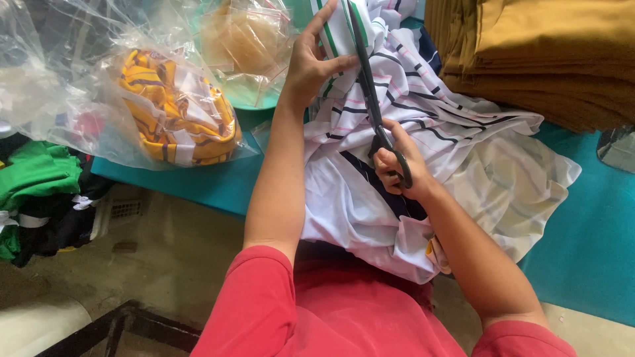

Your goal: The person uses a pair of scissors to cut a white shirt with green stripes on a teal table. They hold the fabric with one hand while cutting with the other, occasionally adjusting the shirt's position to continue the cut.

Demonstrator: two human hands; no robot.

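Gripping scissors [372, 99] and striped cloth [397, 192], fingers [390, 173] work beside bagged yellow garment [178, 112]

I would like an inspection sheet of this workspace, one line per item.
Surface: teal table, mostly covered.
Job's things: white striped garment; black scissors against it.
Clutter: bagged yellow cloth; bagged tan item; mustard fabric stack.
Grippers: left hand grips the garment's edge; right hand holds the scissors.
Cables: nothing seen.
Surroundings: green and black clothes lower left; concrete floor.
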